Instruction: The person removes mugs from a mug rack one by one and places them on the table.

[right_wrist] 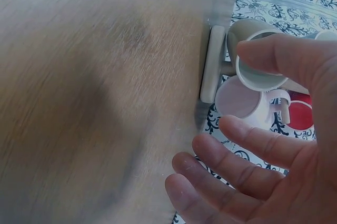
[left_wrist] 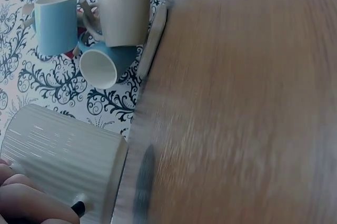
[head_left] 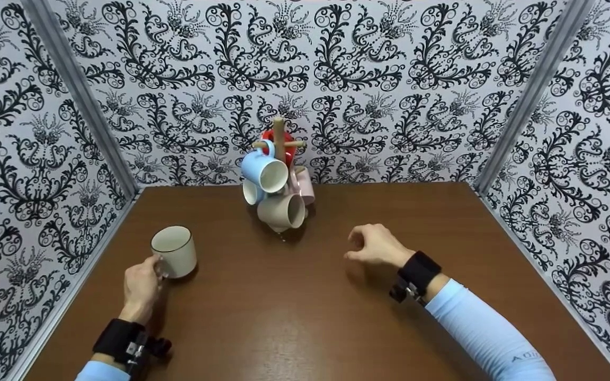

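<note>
At the left of the head view, my left hand (head_left: 142, 286) grips the handle of an off-white mug (head_left: 180, 256) with a dark rim. The mug is upright, at or just above the table; its ribbed side (left_wrist: 68, 150) fills the lower left of the left wrist view. My right hand (head_left: 376, 245) hovers over the table right of centre, fingers loosely bent and apart, holding nothing. Nearest to it stands a wooden mug tree (head_left: 279, 127) hung with a light blue mug (head_left: 257, 166), a beige mug (head_left: 278, 211), a pink mug (head_left: 305, 186) and a partly hidden red mug (head_left: 289, 153).
A second blue mug (head_left: 252, 193) hangs low on the rack's left, mostly hidden. The brown wooden table (head_left: 284, 317) meets patterned walls (head_left: 379, 95) at the back and both sides.
</note>
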A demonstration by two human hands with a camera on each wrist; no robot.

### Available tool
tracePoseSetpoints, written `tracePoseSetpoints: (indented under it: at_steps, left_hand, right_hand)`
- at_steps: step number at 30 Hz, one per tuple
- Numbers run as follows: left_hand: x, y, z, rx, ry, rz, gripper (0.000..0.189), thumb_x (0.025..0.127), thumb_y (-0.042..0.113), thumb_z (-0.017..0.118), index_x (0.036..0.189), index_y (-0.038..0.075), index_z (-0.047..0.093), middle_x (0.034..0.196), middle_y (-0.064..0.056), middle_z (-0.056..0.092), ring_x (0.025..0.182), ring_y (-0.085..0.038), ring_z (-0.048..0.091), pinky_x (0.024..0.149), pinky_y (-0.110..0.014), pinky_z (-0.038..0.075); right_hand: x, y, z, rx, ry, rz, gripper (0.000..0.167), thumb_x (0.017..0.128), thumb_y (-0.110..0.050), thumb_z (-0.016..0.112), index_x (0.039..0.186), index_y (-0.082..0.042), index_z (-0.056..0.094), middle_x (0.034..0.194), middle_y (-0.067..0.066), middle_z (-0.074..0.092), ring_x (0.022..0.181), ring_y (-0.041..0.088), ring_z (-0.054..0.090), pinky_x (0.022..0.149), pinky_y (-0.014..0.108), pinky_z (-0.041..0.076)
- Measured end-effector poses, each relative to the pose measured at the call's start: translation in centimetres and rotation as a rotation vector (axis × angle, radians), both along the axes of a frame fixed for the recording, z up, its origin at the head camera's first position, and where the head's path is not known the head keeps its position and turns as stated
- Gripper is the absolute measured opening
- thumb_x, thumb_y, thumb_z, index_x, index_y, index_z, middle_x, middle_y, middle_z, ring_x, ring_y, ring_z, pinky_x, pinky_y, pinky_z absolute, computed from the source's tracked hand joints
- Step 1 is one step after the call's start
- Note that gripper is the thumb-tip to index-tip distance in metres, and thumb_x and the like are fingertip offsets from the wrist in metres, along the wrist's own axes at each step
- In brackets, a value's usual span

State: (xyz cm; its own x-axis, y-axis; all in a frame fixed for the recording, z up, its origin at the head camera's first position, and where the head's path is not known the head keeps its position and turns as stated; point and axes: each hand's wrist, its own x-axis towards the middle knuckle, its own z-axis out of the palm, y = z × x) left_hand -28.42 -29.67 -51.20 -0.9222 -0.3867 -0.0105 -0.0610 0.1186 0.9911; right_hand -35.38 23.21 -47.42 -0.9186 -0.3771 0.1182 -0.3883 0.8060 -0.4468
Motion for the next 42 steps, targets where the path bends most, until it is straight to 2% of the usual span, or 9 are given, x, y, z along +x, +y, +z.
tracePoseSetpoints:
  at_steps: [11,18,24,28,31,35,39,42]
  left_hand:
    - [0.5,-1.1,-0.1,-0.010,-0.032,0.054,0.055,0.114,0.026,0.051,0.060,0.016,0.054,0.054,0.012,0.047,0.049,-0.009,0.041,0.050,-0.026,0.036]
    - [0.3,-1.5,-0.3,0.081,-0.067,0.061,0.052,0.114,0.026,0.048,0.063,0.019,0.054,0.053,0.013,0.045,0.045,-0.005,0.039,0.044,-0.024,0.033]
    - [0.0,-1.9,-0.1,0.099,-0.085,0.056,0.049,0.114,0.025,0.047,0.067,0.018,0.057,0.055,0.013,0.046,0.046,-0.004,0.041,0.044,-0.023,0.033]
    - [0.0,-2.5,0.5,0.091,-0.158,-0.010,0.048,0.116,0.029,0.044,0.070,0.021,0.055,0.057,0.013,0.046,0.047,-0.004,0.039,0.044,-0.024,0.033]
    - [0.3,-2.9,1.2,0.051,-0.227,-0.100,0.052,0.118,0.035,0.040,0.068,0.023,0.048,0.058,0.014,0.042,0.047,-0.004,0.034,0.045,-0.025,0.031]
    - [0.5,-3.1,1.9,0.009,-0.298,-0.223,0.053,0.119,0.036,0.034,0.069,0.023,0.046,0.060,0.013,0.041,0.048,-0.003,0.033,0.046,-0.024,0.030]
    - [0.8,-3.1,2.2,-0.043,-0.333,-0.305,0.051,0.119,0.030,0.030,0.074,0.020,0.052,0.065,0.010,0.049,0.052,-0.003,0.040,0.047,-0.022,0.034]
    - [1.0,-3.2,2.3,-0.095,-0.337,-0.329,0.051,0.119,0.028,0.030,0.076,0.019,0.054,0.067,0.009,0.054,0.054,-0.004,0.045,0.048,-0.022,0.037]
  right_hand:
    - [-0.2,-0.2,-0.1,-0.004,-0.004,0.008,0.047,0.085,-0.035,0.091,0.117,-0.003,0.079,0.099,0.009,0.080,0.088,0.019,0.069,0.086,0.044,0.061]
    - [-0.1,-0.2,-0.1,-0.005,-0.004,0.009,0.049,0.086,-0.036,0.090,0.119,-0.003,0.080,0.102,0.013,0.080,0.090,0.022,0.070,0.086,0.045,0.060]
    - [-0.1,-0.2,-0.1,-0.008,-0.016,0.004,0.051,0.086,-0.037,0.089,0.122,-0.003,0.079,0.106,0.014,0.081,0.094,0.023,0.072,0.089,0.046,0.061]
    - [-0.2,-0.3,-0.1,-0.008,-0.016,0.000,0.050,0.086,-0.036,0.089,0.123,-0.003,0.079,0.105,0.014,0.080,0.093,0.024,0.072,0.089,0.047,0.061]
    - [-0.3,-0.4,-0.3,-0.013,-0.017,-0.005,0.050,0.087,-0.035,0.089,0.123,-0.003,0.079,0.104,0.014,0.080,0.093,0.024,0.071,0.088,0.047,0.061]
    - [-0.4,-0.6,-0.7,-0.040,-0.032,-0.010,0.053,0.088,-0.038,0.089,0.125,-0.002,0.077,0.106,0.015,0.081,0.092,0.024,0.073,0.089,0.046,0.062]
    - [-0.4,-0.9,-1.2,-0.073,-0.045,-0.016,0.057,0.089,-0.043,0.089,0.126,-0.002,0.076,0.108,0.013,0.082,0.093,0.022,0.074,0.090,0.045,0.063]
    - [-0.4,-1.1,-1.4,-0.097,-0.043,-0.020,0.059,0.089,-0.044,0.090,0.127,-0.001,0.075,0.107,0.013,0.082,0.093,0.023,0.075,0.091,0.046,0.064]
